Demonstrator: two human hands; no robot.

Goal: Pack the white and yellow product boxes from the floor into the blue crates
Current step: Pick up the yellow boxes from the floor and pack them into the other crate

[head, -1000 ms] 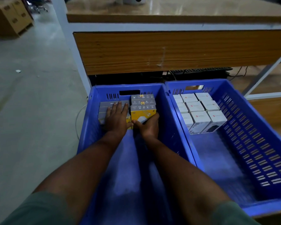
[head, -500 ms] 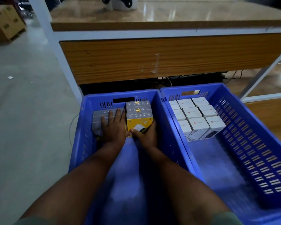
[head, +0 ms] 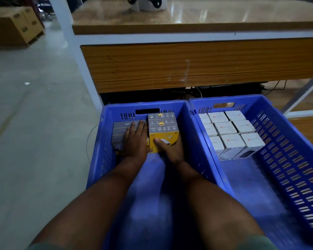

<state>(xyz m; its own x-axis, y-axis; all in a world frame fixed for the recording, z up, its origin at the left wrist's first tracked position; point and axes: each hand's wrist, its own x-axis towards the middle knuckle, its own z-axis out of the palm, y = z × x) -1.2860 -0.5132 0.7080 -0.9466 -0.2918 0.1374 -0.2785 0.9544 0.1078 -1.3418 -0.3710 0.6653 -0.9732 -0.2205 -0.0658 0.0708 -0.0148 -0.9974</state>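
While the yellow box stack (head: pixel 163 131) sits at the far end of the left blue crate (head: pixel 192 150), just above mid-frame, the right hand (head: pixel 170 149) has its grip wrapped on the front yellow face, thumb on top. Left hand (head: pixel 135 139) lies flat and wide across the lower grey-topped boxes (head: pixel 120 131) beside it. Looks like the squaring-up step. Next probably means letting go and grabbing more off the floor. White boxes (head: pixel 228 130) fill the right-hand blue crate's (head: pixel 285 159) far end.

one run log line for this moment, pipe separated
stage: packing left crate | left hand: flat on grey-topped boxes | right hand: holds yellow box stack | right crate: white boxes at far end
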